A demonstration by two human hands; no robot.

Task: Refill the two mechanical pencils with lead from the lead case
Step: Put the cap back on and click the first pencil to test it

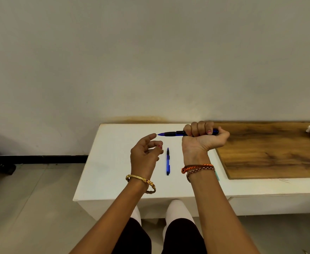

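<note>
Right hand [204, 135]: fist curled round a blue pencil [170, 133], tip pointing to nine o'clock. Left hand [145, 152]: fingers loosely curled, index fingertip at that tip. Second pencil [168, 161]: flat on white table [114, 162], between wrists. Wooden board [269, 151]: three o'clock.

Your right hand [204, 134]: fisted round a blue pencil [170, 133] held level, tip pointing to 9 o'clock. Your left hand [145, 153]: fingers loosely curled, index fingertip at that tip. Second pencil [168, 161]: flat on the white table [114, 162], between your wrists, tip to 12 o'clock. Wooden board [269, 149]: at 3 o'clock.
</note>
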